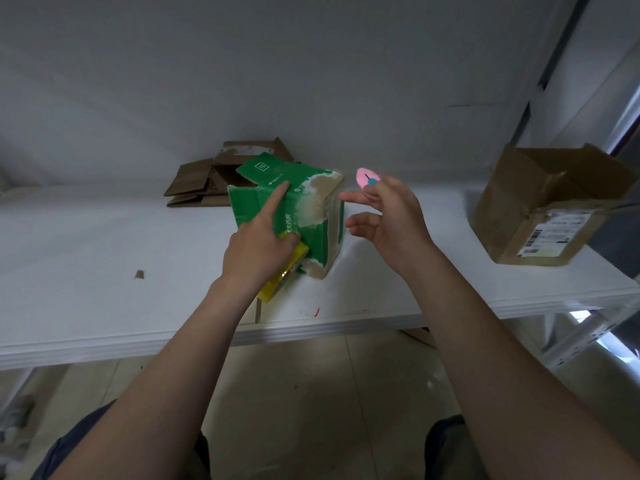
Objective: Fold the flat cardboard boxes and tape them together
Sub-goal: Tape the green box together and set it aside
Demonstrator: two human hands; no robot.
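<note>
Green box (304, 216) stands mid-tabletop (104, 244), erected, with one top flap raised. Its print is torn to bare board along the right corner — poor ground for tape. My left hand (256, 251) presses it with a straight index finger and thumb. My right hand (388, 216) pinches a small pink tool (365, 177), the other fingers (356, 221) loose. I judge the flap must lie flat and square before taping. Flat cardboard (197, 181) waits towards the back edge.

Packing or storeroom space, white worktable (104, 306), metal shelving (585, 337), cardboard boxes (540, 209), tiled floor (311, 393)
</note>
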